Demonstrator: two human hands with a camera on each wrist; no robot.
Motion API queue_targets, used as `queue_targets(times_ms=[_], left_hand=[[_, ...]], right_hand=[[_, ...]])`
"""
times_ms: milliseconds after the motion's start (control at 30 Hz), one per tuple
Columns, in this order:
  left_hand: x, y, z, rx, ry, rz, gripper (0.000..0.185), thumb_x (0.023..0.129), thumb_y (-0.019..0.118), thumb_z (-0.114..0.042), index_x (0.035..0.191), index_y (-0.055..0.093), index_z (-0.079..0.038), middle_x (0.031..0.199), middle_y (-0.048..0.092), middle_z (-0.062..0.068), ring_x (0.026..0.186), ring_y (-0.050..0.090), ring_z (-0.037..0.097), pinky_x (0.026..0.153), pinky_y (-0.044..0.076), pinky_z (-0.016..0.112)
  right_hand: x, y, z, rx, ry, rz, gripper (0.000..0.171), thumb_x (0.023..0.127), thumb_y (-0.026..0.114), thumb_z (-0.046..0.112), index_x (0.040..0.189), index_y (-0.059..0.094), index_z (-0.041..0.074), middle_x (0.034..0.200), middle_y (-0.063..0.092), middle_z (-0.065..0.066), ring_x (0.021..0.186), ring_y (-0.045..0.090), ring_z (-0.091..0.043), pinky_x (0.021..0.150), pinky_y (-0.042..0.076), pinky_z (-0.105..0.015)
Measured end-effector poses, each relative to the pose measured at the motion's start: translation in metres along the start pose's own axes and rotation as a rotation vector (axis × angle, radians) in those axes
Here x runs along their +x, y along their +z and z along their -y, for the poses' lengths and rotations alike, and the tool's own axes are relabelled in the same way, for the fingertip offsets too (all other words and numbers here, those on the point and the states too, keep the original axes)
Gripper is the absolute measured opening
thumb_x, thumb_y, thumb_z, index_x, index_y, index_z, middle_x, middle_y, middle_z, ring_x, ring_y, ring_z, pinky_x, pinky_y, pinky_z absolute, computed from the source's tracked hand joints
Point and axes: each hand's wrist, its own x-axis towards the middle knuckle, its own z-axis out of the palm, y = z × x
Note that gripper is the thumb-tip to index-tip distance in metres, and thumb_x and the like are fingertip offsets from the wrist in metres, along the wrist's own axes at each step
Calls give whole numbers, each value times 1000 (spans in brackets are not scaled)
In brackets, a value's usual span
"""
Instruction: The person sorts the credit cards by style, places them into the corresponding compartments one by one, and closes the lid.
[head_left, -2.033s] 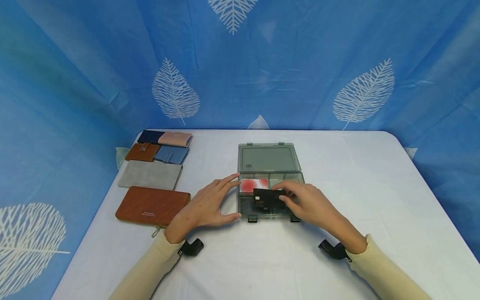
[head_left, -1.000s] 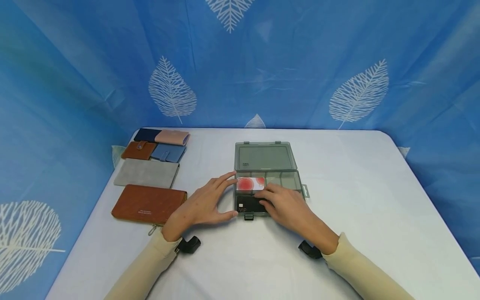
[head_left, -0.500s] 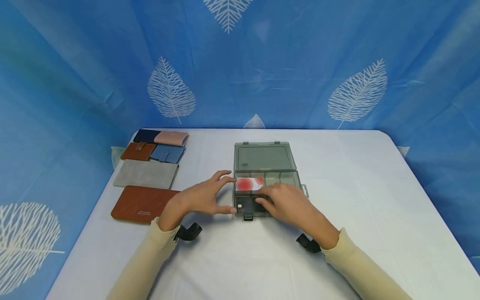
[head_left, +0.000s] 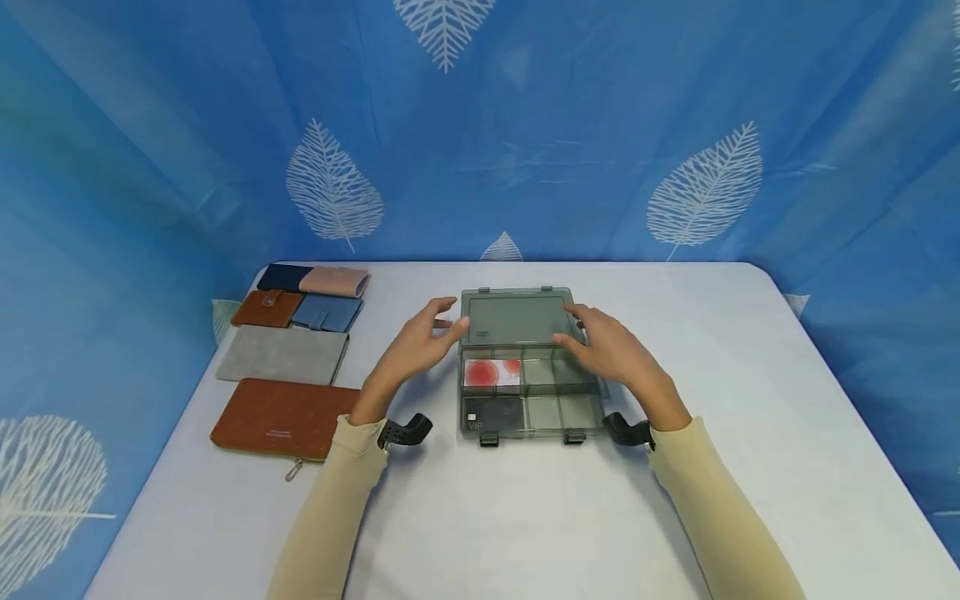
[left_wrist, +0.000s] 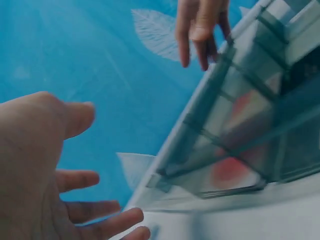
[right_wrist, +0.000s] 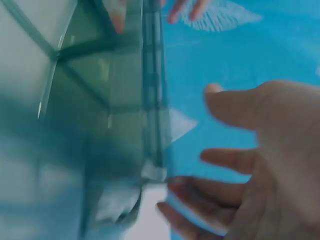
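A translucent grey-green compartment box (head_left: pixel 558 412) lies on the table with its lid (head_left: pixel 517 321) folded back. A white card with red circles (head_left: pixel 491 372) lies in the rear left part, and a black card marked VIP (head_left: pixel 495 414) in the front left part. My left hand (head_left: pixel 422 337) hovers at the lid's left side, fingers loosely spread and holding nothing. On the other side my right hand (head_left: pixel 615 348) is near the lid's right edge, thumb and fingers apart; whether it touches the lid I cannot tell. Both wrist views are blurred.
At the left lie a large brown zip wallet (head_left: pixel 285 417), a grey wallet (head_left: pixel 283 354), a small brown wallet (head_left: pixel 266 308), a blue wallet (head_left: pixel 327 312) and a dark-blue and pink one (head_left: pixel 337 281). A blue leaf-patterned curtain (head_left: pixel 570 125) hangs behind the white table (head_left: pixel 525 517).
My right hand has put the black VIP card into the front left part and let go. Both hands have since moved up to the sides of the lid.
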Motion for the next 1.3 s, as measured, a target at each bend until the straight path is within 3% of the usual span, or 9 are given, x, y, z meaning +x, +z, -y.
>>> queue_targets(times_ms=[133,267,467,633,800,967,1100,1200,1300], left_hand=[[5,12,13,-36,-67,10,72,114,49,-45,169,27,-5,171,35,23,150,47,42,117,42,61],[10,23,18,-83,-74,10,72,115,47,-45,170,24,-5,170,38,24,152,45,42,121,38,60],[12,32,15,-154,-75,19,75,114,49,-44,171,20,-6,170,36,24,154,43,42,121,39,59],[9,27,7,-266,-67,-54,74,114,51,-44,171,21,-8,170,38,20,152,44,39,119,42,59],[5,15,-1,-310,-15,-124,69,114,52,-41,171,26,-12,164,46,17,148,48,36,117,42,61],[1,6,-10,-288,76,-132,61,115,53,-36,168,34,-12,149,57,19,137,58,35,116,45,57],[-4,0,-21,-239,130,-134,53,116,51,-35,162,46,-10,147,59,18,133,62,35,113,48,55],[-10,-7,-28,-184,174,-108,45,116,49,-35,154,56,-10,149,60,14,134,62,33,113,47,57],[-16,-15,-35,-126,233,-34,39,117,49,-31,147,63,-12,147,63,12,134,61,32,114,45,60]], right_hand=[[5,0,-17,90,19,-6,71,115,53,38,167,29,-4,166,38,-33,146,45,-53,113,41,-70],[7,4,-29,157,50,12,73,115,50,42,169,25,-2,164,39,-35,149,43,-53,116,38,-70],[4,8,-38,321,106,34,78,115,48,46,171,19,1,168,34,-33,154,37,-51,119,36,-67],[5,-1,-39,451,118,-25,78,115,48,47,173,15,6,169,35,-29,154,37,-47,122,34,-65],[5,-14,-38,500,80,-83,74,115,48,47,173,20,10,161,48,-27,150,45,-45,123,33,-62],[-5,-27,-36,518,-5,-117,60,117,45,42,163,41,5,148,58,-25,140,55,-39,121,40,-55],[-11,-38,-30,508,-94,-151,51,117,45,38,148,56,-3,140,62,-21,129,62,-24,115,49,-39],[-17,-47,-24,455,-163,-136,44,117,47,32,143,62,-1,139,64,-17,125,65,-19,109,53,-32],[-26,-57,-18,344,-219,-68,39,117,50,28,147,65,9,143,66,-11,129,65,-22,109,52,-38]])
